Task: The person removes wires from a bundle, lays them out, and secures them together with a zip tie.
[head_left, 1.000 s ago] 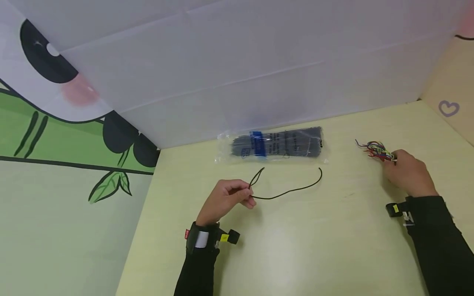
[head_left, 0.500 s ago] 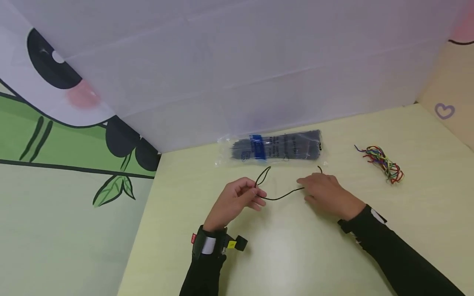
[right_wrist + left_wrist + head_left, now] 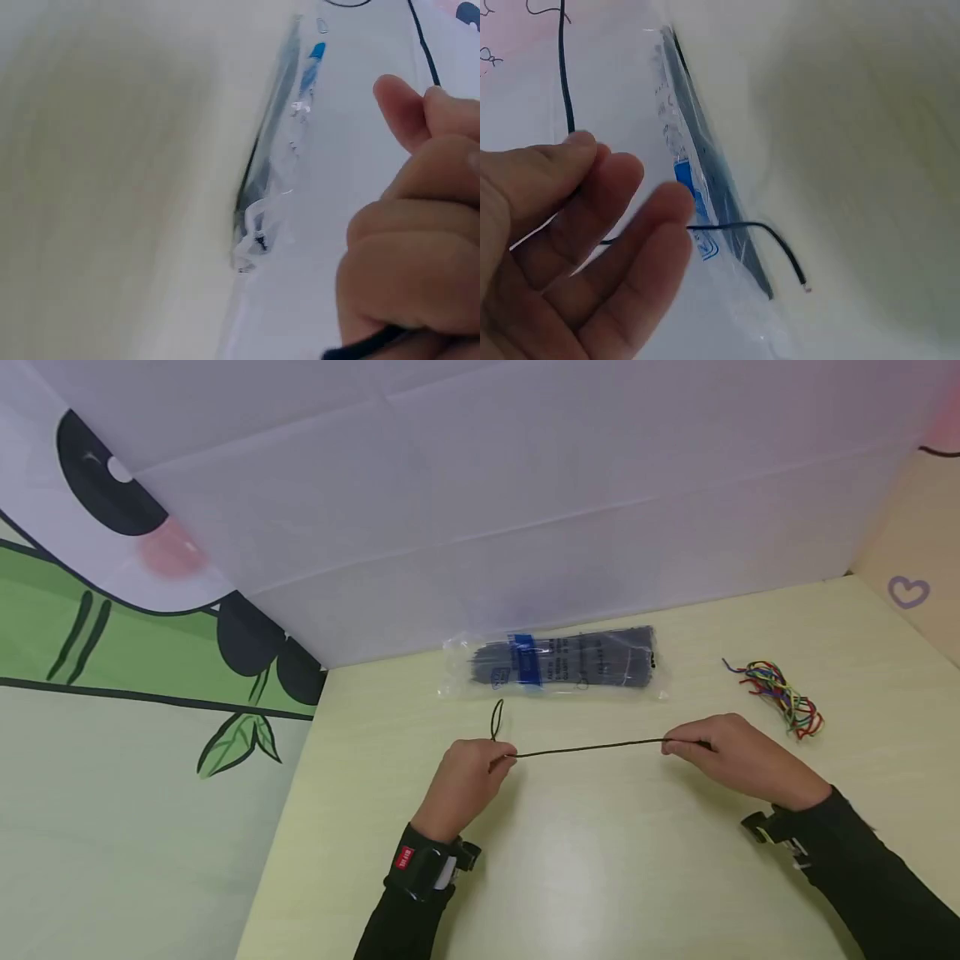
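Note:
A thin black wire [image 3: 588, 747] runs nearly straight between both hands in the head view. My left hand [image 3: 463, 783] pinches it between thumb and index finger, and a narrow loop of the wire rises beyond those fingers. In the left wrist view, a bent free end of black wire [image 3: 784, 251] shows a small bare tip beyond the fingertips. My right hand [image 3: 738, 764] grips the other stretch of the wire with curled fingers. Some of the wire [image 3: 364, 346] also shows below that fist in the right wrist view.
A clear plastic bag of dark grey zip ties [image 3: 600, 657] lies by the back wall [image 3: 390, 585]. Right of it, a tangled bundle of coloured wires [image 3: 787, 700] rests on the pale table [image 3: 570, 877].
My right hand has left the coloured bundle, moved left to the black wire and taken hold of it, then drawn back right. The slack wire is now nearly straight. My left hand has turned over.

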Action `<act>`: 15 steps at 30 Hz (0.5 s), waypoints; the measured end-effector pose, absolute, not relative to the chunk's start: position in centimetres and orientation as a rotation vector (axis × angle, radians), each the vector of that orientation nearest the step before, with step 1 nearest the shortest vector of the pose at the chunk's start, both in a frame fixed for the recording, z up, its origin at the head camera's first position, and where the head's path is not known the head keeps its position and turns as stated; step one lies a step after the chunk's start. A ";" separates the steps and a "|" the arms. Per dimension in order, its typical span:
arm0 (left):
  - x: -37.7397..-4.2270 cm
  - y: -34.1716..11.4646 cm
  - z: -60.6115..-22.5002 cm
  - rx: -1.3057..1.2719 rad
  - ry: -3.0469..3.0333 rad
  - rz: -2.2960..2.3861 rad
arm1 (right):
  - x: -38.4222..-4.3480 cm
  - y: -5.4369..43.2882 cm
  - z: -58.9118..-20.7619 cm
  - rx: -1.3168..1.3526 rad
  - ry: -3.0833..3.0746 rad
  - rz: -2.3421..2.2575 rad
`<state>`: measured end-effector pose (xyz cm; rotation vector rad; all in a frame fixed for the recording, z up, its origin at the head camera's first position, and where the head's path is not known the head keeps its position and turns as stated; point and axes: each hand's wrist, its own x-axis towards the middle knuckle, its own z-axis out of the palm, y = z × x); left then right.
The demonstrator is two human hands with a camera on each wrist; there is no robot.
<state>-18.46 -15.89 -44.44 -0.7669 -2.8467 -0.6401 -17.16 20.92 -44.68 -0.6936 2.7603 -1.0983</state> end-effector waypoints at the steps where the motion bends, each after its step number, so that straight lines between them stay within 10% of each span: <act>1: -18.4 -15.9 -44.3 -0.773 -2.854 -0.541 | -17.1 21.2 -44.8 -0.685 2.752 -1.086; 15: -17.2 -19.7 -45.4 -0.627 -2.925 -0.407 | -16.7 26.0 -45.7 -0.301 2.830 -0.967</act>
